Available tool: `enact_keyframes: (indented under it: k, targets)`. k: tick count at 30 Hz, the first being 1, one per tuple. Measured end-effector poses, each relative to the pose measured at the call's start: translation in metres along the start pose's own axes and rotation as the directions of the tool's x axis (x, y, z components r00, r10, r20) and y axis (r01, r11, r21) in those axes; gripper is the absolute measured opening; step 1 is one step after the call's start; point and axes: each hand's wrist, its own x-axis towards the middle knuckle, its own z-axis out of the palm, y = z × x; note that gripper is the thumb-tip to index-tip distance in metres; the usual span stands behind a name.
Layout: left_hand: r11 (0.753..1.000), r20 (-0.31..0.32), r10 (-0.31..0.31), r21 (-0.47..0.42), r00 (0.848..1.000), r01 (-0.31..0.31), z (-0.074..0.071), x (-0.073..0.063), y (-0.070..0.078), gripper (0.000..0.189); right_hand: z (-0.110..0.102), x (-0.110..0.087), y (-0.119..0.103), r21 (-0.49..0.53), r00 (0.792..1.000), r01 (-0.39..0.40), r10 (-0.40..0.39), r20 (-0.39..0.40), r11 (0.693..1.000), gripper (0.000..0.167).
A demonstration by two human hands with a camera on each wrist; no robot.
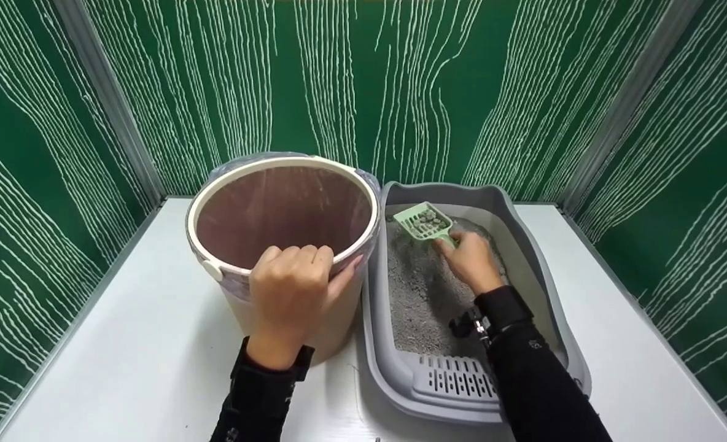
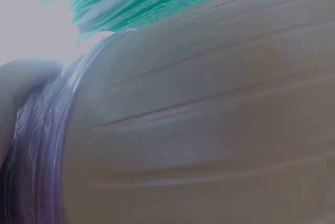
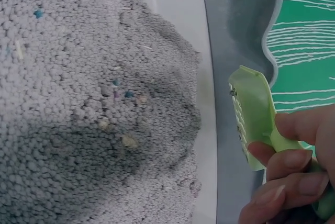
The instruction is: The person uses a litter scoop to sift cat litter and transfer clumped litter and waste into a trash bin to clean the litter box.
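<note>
My left hand (image 1: 293, 285) grips the near rim of a beige trash bin (image 1: 342, 325), with the fingers over the edge and the thumb along the outside. A thin plastic liner (image 2: 44, 145) is folded over the bin's top, under the white ring (image 1: 280, 162). My right hand (image 1: 475, 261) holds the handle of a light green litter scoop (image 1: 408, 215) over the far part of a grey litter box (image 1: 557, 307). Several grey clumps (image 1: 428, 224) lie on the scoop's slotted head. In the right wrist view, fingers and thumb wrap the scoop's handle.
Grey litter (image 1: 415, 313) covers the box floor, with a few blue bits (image 3: 38, 13) in it. A slotted step (image 1: 458, 376) forms the box's near end. Box and bin stand side by side on a white table (image 1: 148, 344), enclosed by green, white-streaked walls (image 1: 400, 92).
</note>
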Motion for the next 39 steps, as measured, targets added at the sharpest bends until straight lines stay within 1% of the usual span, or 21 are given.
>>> enact_keyframes:
  k: [3,5,7,9,11,13,14,16,17,20,23,25,28,31,35,38,39]
  targets:
    - [1.000,-0.007,-0.001,0.002,1.000,0.001,0.001,0.000,-0.001,0.055,-0.008,0.003,0.000,0.048,1.000,-0.017,0.017,0.011,0.999,0.032]
    - [1.000,-0.009,-0.001,0.005,1.000,0.001,0.002,-0.001,-0.001,0.055,-0.015,0.005,0.000,0.063,0.999,-0.034,0.032,0.031,0.997,0.035]
    - [1.000,-0.014,-0.002,0.003,1.000,0.002,0.002,-0.002,-0.001,0.055,-0.024,0.007,-0.002,0.087,0.996,-0.062,0.056,0.068,0.994,0.041]
    - [1.000,-0.014,-0.003,0.002,1.000,0.003,0.002,-0.003,-0.001,0.055,-0.037,0.010,-0.006,0.114,0.989,-0.095,0.081,0.120,0.989,0.046]
    - [1.000,-0.012,-0.005,0.002,1.000,0.006,0.002,-0.003,-0.002,0.055,-0.052,0.015,-0.015,0.166,0.983,-0.114,0.087,0.164,0.979,0.045]
    - [1.000,-0.009,-0.009,0.002,1.000,0.009,0.001,-0.002,-0.002,0.055,-0.071,0.020,-0.028,0.190,0.973,-0.133,0.092,0.213,0.973,0.044]
    - [1.000,-0.005,-0.011,0.002,1.000,0.011,0.001,-0.002,-0.002,0.055,-0.081,0.023,-0.036,0.188,0.970,-0.131,0.086,0.226,0.973,0.044]
    - [1.000,-0.001,-0.009,0.000,1.000,0.009,0.000,-0.001,-0.002,0.055,-0.102,0.030,-0.055,0.175,0.968,-0.108,0.064,0.241,0.979,0.044]
    - [1.000,0.000,-0.007,-0.001,1.000,0.007,0.000,-0.001,-0.002,0.055,-0.113,0.032,-0.065,0.147,0.966,-0.097,0.058,0.251,0.984,0.046]
    - [1.000,0.001,0.000,-0.007,1.000,0.000,0.000,0.000,-0.001,0.054,-0.140,0.040,-0.098,0.079,0.964,-0.019,-0.003,0.268,0.997,0.048]
    - [1.000,0.004,0.007,-0.005,1.000,-0.006,-0.001,0.001,-0.001,0.053,-0.160,0.044,-0.131,0.020,0.952,0.059,-0.063,0.301,0.998,0.047]
    - [1.000,0.009,0.007,-0.004,1.000,-0.007,-0.001,0.001,-0.001,0.053,-0.168,0.043,-0.153,-0.013,0.941,0.099,-0.090,0.327,0.995,0.046]
    - [1.000,0.013,0.004,-0.007,1.000,-0.004,-0.002,0.000,-0.002,0.052,-0.170,0.039,-0.180,-0.040,0.920,0.150,-0.124,0.372,0.988,0.045]
    - [1.000,0.014,-0.005,-0.014,1.000,0.005,-0.002,-0.001,-0.003,0.052,-0.160,0.034,-0.198,-0.061,0.897,0.218,-0.176,0.405,0.974,0.042]
    - [1.000,0.018,-0.009,-0.019,1.000,0.010,-0.002,-0.001,-0.002,0.052,-0.137,0.022,-0.206,-0.088,0.869,0.324,-0.260,0.421,0.942,0.035]
    - [1.000,0.022,-0.003,-0.021,1.000,0.003,-0.001,0.000,-0.001,0.051,-0.123,0.013,-0.208,-0.127,0.854,0.404,-0.324,0.407,0.906,0.029]
    - [1.000,0.021,0.001,-0.021,1.000,0.000,-0.001,0.000,0.000,0.052,-0.119,0.011,-0.208,-0.147,0.848,0.435,-0.349,0.399,0.889,0.028]
